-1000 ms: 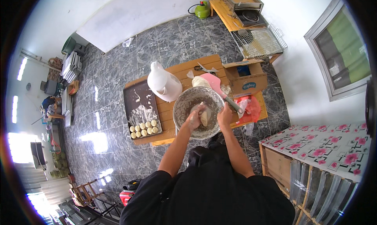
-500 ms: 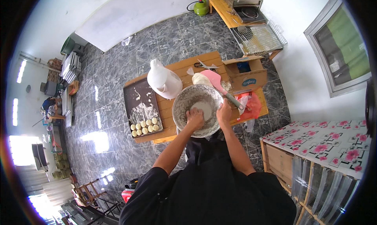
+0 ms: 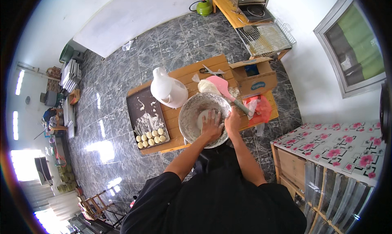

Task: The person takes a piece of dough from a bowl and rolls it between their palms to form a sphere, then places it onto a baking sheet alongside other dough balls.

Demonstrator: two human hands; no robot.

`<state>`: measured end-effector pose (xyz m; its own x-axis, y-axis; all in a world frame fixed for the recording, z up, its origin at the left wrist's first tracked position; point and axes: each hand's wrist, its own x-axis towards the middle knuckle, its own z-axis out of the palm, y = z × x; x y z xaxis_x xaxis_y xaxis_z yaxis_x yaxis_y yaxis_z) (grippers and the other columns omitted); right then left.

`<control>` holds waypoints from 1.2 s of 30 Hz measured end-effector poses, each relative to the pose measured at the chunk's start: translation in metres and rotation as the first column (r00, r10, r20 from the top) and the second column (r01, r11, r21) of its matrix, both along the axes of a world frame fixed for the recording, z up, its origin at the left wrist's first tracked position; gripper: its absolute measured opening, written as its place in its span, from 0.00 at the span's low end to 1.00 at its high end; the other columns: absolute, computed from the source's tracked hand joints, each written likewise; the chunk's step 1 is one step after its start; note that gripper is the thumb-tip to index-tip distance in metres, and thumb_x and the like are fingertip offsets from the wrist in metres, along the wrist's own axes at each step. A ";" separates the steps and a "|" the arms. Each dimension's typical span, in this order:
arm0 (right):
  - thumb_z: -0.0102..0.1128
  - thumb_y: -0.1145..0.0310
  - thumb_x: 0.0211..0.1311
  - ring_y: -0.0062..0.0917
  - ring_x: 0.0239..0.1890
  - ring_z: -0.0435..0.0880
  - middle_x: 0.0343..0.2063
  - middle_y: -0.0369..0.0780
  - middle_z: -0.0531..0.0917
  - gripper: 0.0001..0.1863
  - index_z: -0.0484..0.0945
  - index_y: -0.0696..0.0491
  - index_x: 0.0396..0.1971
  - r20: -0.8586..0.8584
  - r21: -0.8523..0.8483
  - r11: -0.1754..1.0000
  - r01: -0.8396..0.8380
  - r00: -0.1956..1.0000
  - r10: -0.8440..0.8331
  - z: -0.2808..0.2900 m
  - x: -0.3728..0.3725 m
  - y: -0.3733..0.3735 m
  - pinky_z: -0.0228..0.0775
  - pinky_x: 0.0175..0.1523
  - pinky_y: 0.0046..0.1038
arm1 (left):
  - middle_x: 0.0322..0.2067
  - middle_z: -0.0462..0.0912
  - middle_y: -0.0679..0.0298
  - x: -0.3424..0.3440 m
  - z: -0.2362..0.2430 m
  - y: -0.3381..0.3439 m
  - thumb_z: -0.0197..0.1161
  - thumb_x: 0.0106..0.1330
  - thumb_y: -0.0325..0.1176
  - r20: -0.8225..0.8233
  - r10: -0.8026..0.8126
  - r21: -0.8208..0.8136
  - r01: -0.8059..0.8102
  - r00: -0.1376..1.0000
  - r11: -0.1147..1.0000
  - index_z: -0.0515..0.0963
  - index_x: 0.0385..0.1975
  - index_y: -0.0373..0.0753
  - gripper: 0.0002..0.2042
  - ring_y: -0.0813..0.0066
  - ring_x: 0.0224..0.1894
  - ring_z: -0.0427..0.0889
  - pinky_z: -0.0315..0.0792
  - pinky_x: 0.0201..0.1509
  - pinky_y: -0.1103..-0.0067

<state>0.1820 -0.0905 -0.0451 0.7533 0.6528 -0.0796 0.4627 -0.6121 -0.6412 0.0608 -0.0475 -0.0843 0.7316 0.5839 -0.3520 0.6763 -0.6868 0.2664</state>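
A metal mixing bowl, its inner wall smeared with pale dough or batter, stands at the near edge of the wooden table. Inside it my left hand lies with fingers spread, touching a whitish mass at the bottom; what lies under the palm is hidden. My right hand grips the bowl's right rim. Just beyond the bowl are a pink spatula with a grey-green handle and a clear bag of pale filling. A white plastic jug stands at the bowl's far left.
A dark baking tray on the left holds several striped pale dough balls and scattered flour. Scissors lie toward the table's far edge. An open cardboard box and a red plastic bag sit on the right.
My left hand has shifted slightly right inside the bowl, its fingers going from bent to spread. The right hand keeps its grip on the rim. The view has shifted slightly.
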 end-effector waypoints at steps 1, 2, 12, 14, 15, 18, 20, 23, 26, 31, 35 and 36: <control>0.52 0.74 0.65 0.54 0.40 0.79 0.33 0.53 0.81 0.08 0.70 0.56 0.43 0.000 -0.004 1.000 0.012 1.000 -0.012 0.000 -0.001 0.000 0.68 0.41 0.51 | 0.75 0.41 0.52 0.000 0.001 0.003 0.35 0.74 0.54 0.021 0.000 -0.002 0.000 1.000 1.000 0.48 0.74 0.45 0.33 0.52 0.77 0.36 0.31 0.74 0.48; 0.52 0.74 0.65 0.52 0.40 0.80 0.33 0.52 0.81 0.07 0.70 0.55 0.42 0.016 0.005 1.000 0.013 1.000 -0.013 0.000 -0.002 -0.001 0.69 0.41 0.50 | 0.75 0.41 0.52 0.001 0.001 0.007 0.35 0.74 0.54 -0.018 -0.011 -0.028 0.010 1.000 1.000 0.48 0.74 0.45 0.33 0.52 0.77 0.36 0.31 0.74 0.48; 0.51 0.75 0.65 0.50 0.40 0.80 0.35 0.51 0.81 0.07 0.70 0.56 0.41 0.032 0.056 0.998 0.015 0.999 -0.017 -0.004 -0.003 -0.003 0.70 0.42 0.49 | 0.75 0.41 0.52 0.006 -0.005 0.021 0.36 0.74 0.52 0.199 0.141 -0.156 -0.110 0.970 0.982 0.48 0.74 0.42 0.32 0.53 0.77 0.38 0.35 0.75 0.52; 0.51 0.75 0.65 0.51 0.41 0.80 0.35 0.52 0.81 0.07 0.70 0.57 0.42 0.017 0.101 0.995 0.020 1.000 -0.022 -0.003 -0.003 -0.003 0.70 0.42 0.49 | 0.74 0.43 0.48 0.002 -0.002 0.030 0.37 0.74 0.50 0.344 0.343 -0.404 -0.192 0.874 0.894 0.46 0.74 0.39 0.32 0.53 0.76 0.40 0.38 0.75 0.57; 0.51 0.76 0.64 0.52 0.41 0.80 0.35 0.53 0.80 0.07 0.70 0.57 0.42 0.008 0.090 0.996 0.024 1.000 -0.024 -0.003 -0.003 -0.003 0.70 0.43 0.49 | 0.73 0.44 0.45 0.000 0.000 0.034 0.38 0.74 0.48 0.333 0.450 -0.566 -0.206 0.828 0.798 0.45 0.74 0.37 0.32 0.53 0.76 0.41 0.39 0.76 0.60; 0.51 0.77 0.64 0.53 0.41 0.79 0.35 0.53 0.80 0.07 0.70 0.58 0.41 0.005 0.100 0.995 0.004 1.000 -0.005 -0.003 -0.003 -0.003 0.70 0.43 0.49 | 0.72 0.48 0.43 -0.009 -0.002 0.040 0.42 0.74 0.45 0.357 0.487 -0.457 -0.305 0.797 0.836 0.48 0.72 0.35 0.31 0.51 0.75 0.45 0.45 0.75 0.63; 0.51 0.77 0.64 0.53 0.41 0.79 0.34 0.53 0.80 0.06 0.70 0.58 0.40 0.041 0.136 0.991 0.013 0.999 -0.019 -0.002 -0.003 -0.003 0.69 0.43 0.49 | 0.70 0.53 0.41 -0.013 -0.007 0.033 0.46 0.72 0.41 0.156 0.345 -0.163 -0.320 0.926 0.933 0.51 0.72 0.35 0.31 0.47 0.73 0.51 0.50 0.74 0.63; 0.51 0.77 0.64 0.54 0.41 0.79 0.33 0.53 0.80 0.05 0.69 0.58 0.38 0.011 0.120 0.993 -0.003 1.000 0.002 0.001 -0.001 -0.003 0.69 0.42 0.49 | 0.63 0.64 0.39 -0.018 -0.013 0.016 0.51 0.68 0.36 0.152 0.209 0.115 -0.227 0.966 0.967 0.61 0.66 0.34 0.26 0.43 0.66 0.64 0.60 0.69 0.63; 0.52 0.77 0.64 0.54 0.41 0.79 0.33 0.54 0.80 0.04 0.68 0.58 0.37 0.004 0.074 0.997 -0.005 1.000 0.005 0.004 0.001 -0.001 0.69 0.41 0.50 | 0.53 0.74 0.39 -0.021 -0.008 0.008 0.55 0.65 0.35 0.291 0.268 -0.059 -0.262 0.918 0.963 0.74 0.52 0.34 0.18 0.42 0.56 0.73 0.68 0.61 0.61; 0.52 0.76 0.64 0.55 0.40 0.79 0.32 0.55 0.80 0.04 0.69 0.57 0.38 -0.011 0.110 0.994 -0.019 1.000 0.021 0.002 0.004 -0.001 0.68 0.40 0.51 | 0.38 0.82 0.44 -0.021 0.018 0.018 0.59 0.63 0.41 0.372 0.328 -0.117 -0.307 0.869 0.945 0.81 0.31 0.33 0.15 0.45 0.44 0.80 0.73 0.52 0.60; 0.52 0.76 0.64 0.55 0.39 0.79 0.31 0.55 0.80 0.05 0.69 0.57 0.39 0.035 0.096 0.995 -0.020 0.999 0.017 -0.002 0.006 0.000 0.68 0.41 0.51 | 0.27 0.81 0.43 -0.024 0.034 0.016 0.58 0.64 0.47 0.292 0.334 -0.192 -0.287 0.896 0.939 0.82 0.26 0.33 0.20 0.45 0.35 0.82 0.75 0.43 0.59; 0.52 0.76 0.64 0.55 0.39 0.79 0.31 0.55 0.80 0.05 0.70 0.57 0.39 0.019 0.092 0.996 -0.019 1.000 0.017 -0.003 0.007 0.000 0.68 0.41 0.51 | 0.23 0.81 0.43 -0.025 0.036 0.015 0.58 0.64 0.48 0.257 0.330 -0.224 -0.276 0.908 0.935 0.82 0.24 0.33 0.21 0.44 0.31 0.83 0.76 0.39 0.59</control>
